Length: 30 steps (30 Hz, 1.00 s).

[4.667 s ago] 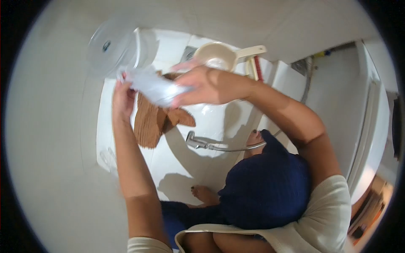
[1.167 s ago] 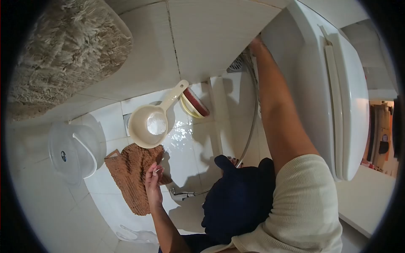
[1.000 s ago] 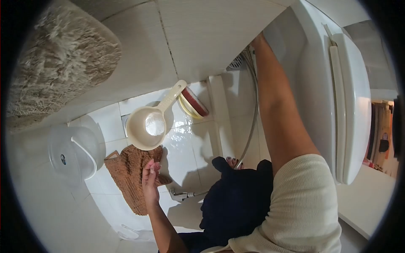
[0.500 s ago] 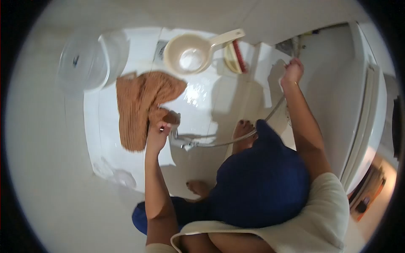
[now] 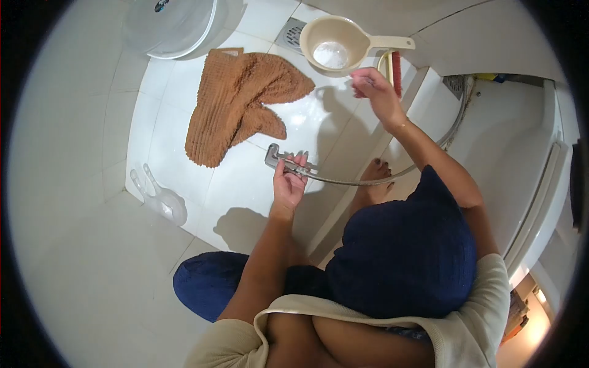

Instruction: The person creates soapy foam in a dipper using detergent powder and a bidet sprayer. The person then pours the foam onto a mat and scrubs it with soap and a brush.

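Note:
My left hand [image 5: 290, 183] is closed around a metal handheld sprayer [image 5: 274, 157], its head pointing left. From its handle a flexible metal hose [image 5: 350, 182] runs right and curves up to the corner. Just beyond the sprayer a brown ribbed bath mat [image 5: 215, 113] lies crumpled and folded on the wet white tiles [image 5: 242, 178]. My right hand [image 5: 377, 98] hangs in the air with nothing in it, its fingers loosely bent and apart. Nearest to it are a cream dipper [image 5: 334, 46] with a long handle and a brush with red bristles [image 5: 396, 73], which the hand partly overlaps.
A clear plastic tub [image 5: 178, 30] stands at the upper left. A whitish translucent plastic object [image 5: 162, 199] lies by the left wall. Floor drains [image 5: 293, 34] sit near the back wall. To the right is a white cabinet or appliance [image 5: 521, 165]. My bare foot [image 5: 374, 178] is by the low ledge.
My right hand has left the hose near the corner and moved left towards the dipper. My left hand, holding the sprayer, has drawn away from the mat. The view has shifted.

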### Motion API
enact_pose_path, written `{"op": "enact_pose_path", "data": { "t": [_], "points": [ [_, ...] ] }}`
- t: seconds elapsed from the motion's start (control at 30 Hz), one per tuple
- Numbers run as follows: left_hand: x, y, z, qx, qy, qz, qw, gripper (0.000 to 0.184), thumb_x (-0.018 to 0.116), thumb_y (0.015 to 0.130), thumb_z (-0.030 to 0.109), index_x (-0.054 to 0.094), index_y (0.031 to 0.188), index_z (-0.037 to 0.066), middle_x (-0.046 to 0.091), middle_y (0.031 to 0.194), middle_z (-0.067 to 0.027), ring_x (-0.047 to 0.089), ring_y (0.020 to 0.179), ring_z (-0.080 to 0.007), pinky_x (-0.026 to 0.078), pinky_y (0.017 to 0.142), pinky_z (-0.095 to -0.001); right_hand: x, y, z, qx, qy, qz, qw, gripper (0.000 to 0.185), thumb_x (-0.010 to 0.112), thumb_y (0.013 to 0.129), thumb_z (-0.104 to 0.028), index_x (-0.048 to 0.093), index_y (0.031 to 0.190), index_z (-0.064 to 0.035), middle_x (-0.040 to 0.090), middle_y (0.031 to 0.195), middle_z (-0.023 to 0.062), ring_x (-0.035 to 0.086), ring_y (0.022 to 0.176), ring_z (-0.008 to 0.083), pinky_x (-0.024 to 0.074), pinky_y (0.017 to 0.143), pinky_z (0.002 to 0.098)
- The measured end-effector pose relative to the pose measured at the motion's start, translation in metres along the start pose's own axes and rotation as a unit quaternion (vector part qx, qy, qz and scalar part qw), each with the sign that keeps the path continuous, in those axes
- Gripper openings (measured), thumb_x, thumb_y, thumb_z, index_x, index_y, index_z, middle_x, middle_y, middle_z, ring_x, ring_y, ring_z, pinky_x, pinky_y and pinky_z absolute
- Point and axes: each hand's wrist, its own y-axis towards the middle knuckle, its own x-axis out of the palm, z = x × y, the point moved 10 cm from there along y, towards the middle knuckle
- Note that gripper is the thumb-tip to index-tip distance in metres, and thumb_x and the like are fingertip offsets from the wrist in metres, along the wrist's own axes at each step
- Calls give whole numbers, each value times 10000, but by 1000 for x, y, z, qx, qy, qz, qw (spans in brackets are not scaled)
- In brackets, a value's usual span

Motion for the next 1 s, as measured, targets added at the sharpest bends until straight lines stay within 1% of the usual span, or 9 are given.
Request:
{"op": "enact_pose_path", "data": {
  "t": [0.07, 0.1, 0.2, 0.3, 0.43, 0.63, 0.8, 0.9, 1.0],
  "points": [
    [36, -5, 6, 25, -102, -124, 987, 403, 339, 930, 507, 494, 1074, 163, 553, 932, -19, 529, 852, -174, 399, 888, -449, 17, 21, -11, 21, 14, -43, 999, 206, 507, 912, -185, 554, 1026, -20, 558, 928, 32, 517, 844, 102, 447, 743, 251],
    [40, -13, 11, 42, -75, -74, 994, 484, 256, 933, 540, 471, 1120, 149, 517, 861, -22, 516, 810, -178, 408, 884, -460, 26, 32, -18, 20, 24, -66, 997, 203, 501, 909, -171, 555, 1027, -15, 564, 934, 34, 517, 844, 102, 443, 746, 243],
    [110, -40, 33, 68, 12, -108, 992, 539, 215, 923, 569, 428, 1189, 151, 523, 884, -31, 513, 811, -182, 416, 865, -455, 37, 69, -26, 37, -5, -115, 993, 290, 485, 933, -236, 552, 1103, -11, 560, 962, 32, 522, 865, 78, 429, 797, 239],
    [175, -46, 49, 91, 103, -133, 981, 546, 205, 935, 544, 461, 1173, 124, 543, 844, -15, 535, 803, -167, 436, 821, -418, 35, 101, 1, 184, -97, -140, 968, 264, 489, 913, -257, 572, 1042, -42, 558, 926, 7, 494, 763, 75, 413, 679, 227],
    [235, -32, 54, 96, 181, -189, 960, 481, 250, 959, 478, 461, 1158, 95, 545, 854, -20, 529, 797, -150, 452, 744, -344, 32, 128, 24, 215, -136, -123, 959, 215, 511, 897, -256, 573, 975, -65, 549, 882, -9, 465, 715, 69, 391, 602, 228],
    [241, -12, 33, 60, 170, -133, 975, 362, 302, 985, 351, 483, 1075, 52, 543, 769, -37, 503, 655, -129, 437, 628, -257, 30, 147, 57, 262, -169, -130, 941, 170, 527, 885, -240, 566, 916, -77, 521, 794, -17, 439, 688, 66, 361, 530, 234],
    [244, -4, 21, 44, 215, -113, 969, 384, 273, 981, 399, 478, 1073, 87, 529, 775, -29, 479, 677, -142, 400, 624, -263, 29, 156, 60, 210, -169, -103, 957, 151, 532, 873, -239, 579, 872, -95, 485, 684, -15, 384, 519, 74, 267, 406, 257],
    [247, 1, 24, 46, 215, -108, 970, 378, 277, 981, 389, 479, 1067, 82, 528, 774, -34, 477, 679, -142, 401, 623, -262, 31, 157, 57, 191, -236, -108, 947, 178, 511, 879, -257, 586, 885, -96, 440, 607, -18, 322, 429, 84, 231, 372, 266],
    [251, -2, 28, 56, 192, -104, 974, 355, 293, 984, 351, 489, 1058, 64, 532, 764, -37, 473, 657, -129, 403, 603, -247, 36, 154, 59, 189, -211, -127, 951, 219, 497, 886, -282, 591, 895, -85, 422, 578, -14, 300, 405, 87, 224, 365, 279]
  ]
}}
